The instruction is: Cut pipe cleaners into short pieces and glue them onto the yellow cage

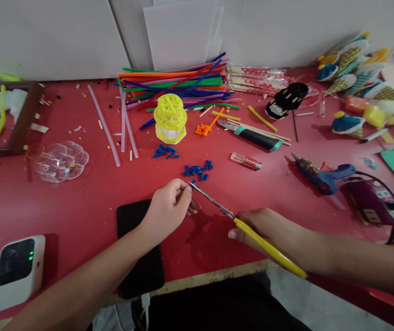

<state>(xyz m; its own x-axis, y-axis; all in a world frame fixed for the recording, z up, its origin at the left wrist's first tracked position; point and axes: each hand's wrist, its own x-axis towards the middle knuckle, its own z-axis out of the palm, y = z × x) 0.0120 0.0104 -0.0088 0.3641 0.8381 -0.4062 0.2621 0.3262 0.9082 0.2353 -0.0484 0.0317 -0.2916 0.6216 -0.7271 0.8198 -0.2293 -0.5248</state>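
My right hand [262,230] is closed around the yellow handles of a pair of scissors [266,248]. Their blades point up and left, and the tips meet the fingertips of my left hand [171,204]. That hand is pinched, and whatever lies between thumb and forefinger is too small or hidden to name. Just beyond the tips is a loose pile of short blue pieces [195,171], cut from a fuzzy stem by their look. A second group of longer blue pieces [164,151] lies farther back, in front of a yellow tiered model [171,118].
Colourful pipe cleaners [179,82] are heaped at the back. A utility knife [257,138], a small red-and-clear tool [246,161] and a glue gun [324,174] lie to the right. A black phone [141,266] sits under my left forearm, near a white device [17,271].
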